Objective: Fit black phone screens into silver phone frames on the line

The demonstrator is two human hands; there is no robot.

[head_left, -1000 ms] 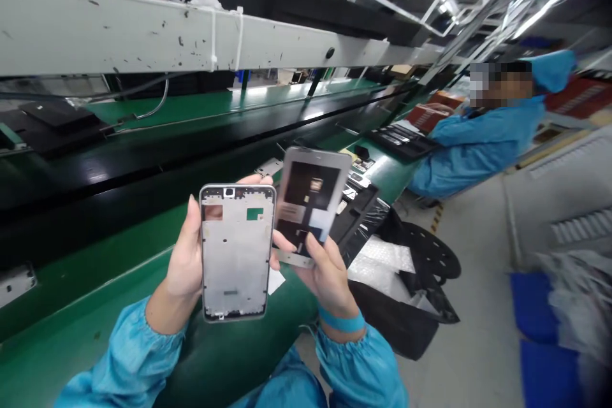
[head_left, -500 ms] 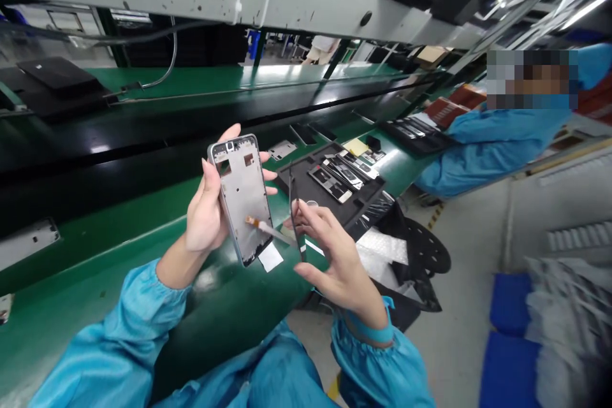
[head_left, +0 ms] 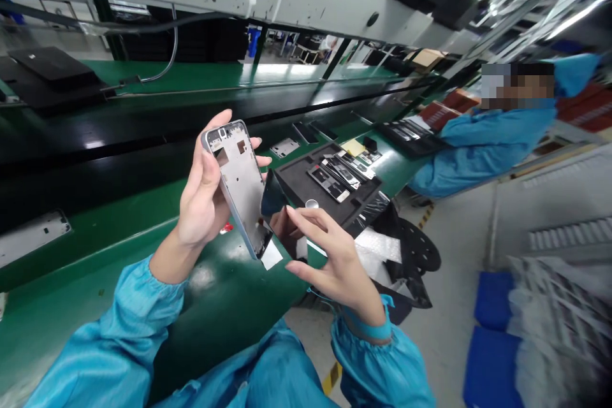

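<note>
My left hand [head_left: 198, 191] is wrapped round a grey phone frame [head_left: 241, 185], held upright and tilted with its bare inner side towards me. A dark, glossy phone screen [head_left: 282, 220] stands at an angle beside the frame's right edge, partly over its lower corner. My right hand [head_left: 329, 255] grips that screen by its edge between fingers and thumb; a reflection shows in the glass. Just below the frame, a white square of paper [head_left: 272, 257] lies on the green bench [head_left: 224, 306].
A black foam tray [head_left: 306, 175] with several phone parts lies beyond my right hand. One more metal phone frame [head_left: 285, 147] rests near it, another [head_left: 36, 237] at far left. At right sits a person in blue sleeves [head_left: 473, 146]. Blue bins [head_left: 492, 357] stand on the floor.
The screen has turned from edge-on to show its glossy face and has come closer to the frame. The orange ribbon cable is now mostly hidden. The phone frame has shifted slightly up and left.
</note>
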